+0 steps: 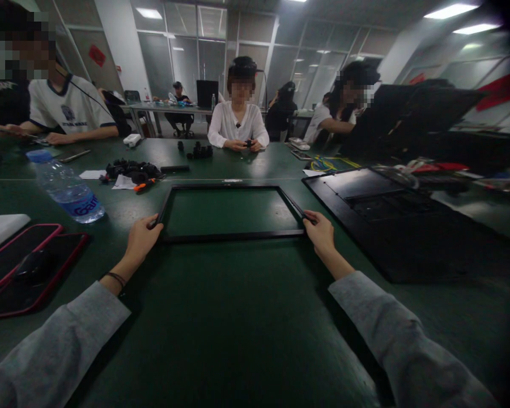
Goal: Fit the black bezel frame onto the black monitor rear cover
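Observation:
A thin black rectangular frame [232, 236] lies flat on the green table [238, 317] in front of me. My left hand [141, 238] grips its near left corner, fingers curled over the edge. My right hand [321, 231] holds the near right corner the same way. Both my sleeves are grey, and a dark band sits on my left wrist. The green tabletop shows through the frame's opening.
A large black panel [391, 221] lies to the right. At the left are a water bottle [66, 190], dark trays with pink rims [29, 266] and a white pad [2, 226]. Small black parts [131, 170] lie beyond the frame. Other people sit across the table.

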`<state>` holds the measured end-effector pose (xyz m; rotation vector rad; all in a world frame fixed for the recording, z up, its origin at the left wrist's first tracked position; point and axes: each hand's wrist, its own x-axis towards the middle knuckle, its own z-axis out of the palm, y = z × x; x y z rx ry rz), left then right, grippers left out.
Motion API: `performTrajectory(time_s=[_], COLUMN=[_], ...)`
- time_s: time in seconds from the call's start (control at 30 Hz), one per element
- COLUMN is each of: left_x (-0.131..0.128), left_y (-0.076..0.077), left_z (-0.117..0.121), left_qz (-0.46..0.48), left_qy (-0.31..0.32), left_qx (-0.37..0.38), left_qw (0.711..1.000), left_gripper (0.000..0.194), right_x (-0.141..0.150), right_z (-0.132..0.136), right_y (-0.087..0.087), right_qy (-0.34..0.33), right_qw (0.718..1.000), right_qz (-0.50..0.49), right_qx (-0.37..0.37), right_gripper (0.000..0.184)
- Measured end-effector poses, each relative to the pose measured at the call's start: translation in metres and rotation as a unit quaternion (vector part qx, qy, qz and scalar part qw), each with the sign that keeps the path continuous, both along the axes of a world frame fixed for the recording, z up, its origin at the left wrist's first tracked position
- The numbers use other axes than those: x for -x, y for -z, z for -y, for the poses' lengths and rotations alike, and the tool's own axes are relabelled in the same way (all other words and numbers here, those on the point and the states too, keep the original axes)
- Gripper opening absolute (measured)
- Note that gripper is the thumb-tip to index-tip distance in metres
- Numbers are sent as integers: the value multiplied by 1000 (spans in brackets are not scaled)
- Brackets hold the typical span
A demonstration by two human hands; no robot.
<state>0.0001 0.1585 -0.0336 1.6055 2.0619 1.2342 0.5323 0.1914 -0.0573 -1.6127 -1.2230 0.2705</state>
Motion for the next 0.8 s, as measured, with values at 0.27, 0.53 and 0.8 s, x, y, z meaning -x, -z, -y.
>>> performTrajectory(time_s=[0.27,0.53,0.8], left_x=[0,-3,-3], left_y=[5,3,-1], left_z=[-6,-5,-3], left_qz=[-119,-93,-65], left_qy=[19,32,40], left_qx=[27,4,-8], left_qw=[992,995,997], left_gripper=[43,45,38], right_x=[0,-4,0], right_z=[-3,-8,-3], right_y=[1,5,1], right_qy=[2,-6,-12], right_qw=[997,990,992], right_qz=[73,136,122], right_qx=[18,26,27], right_gripper=[44,46,43])
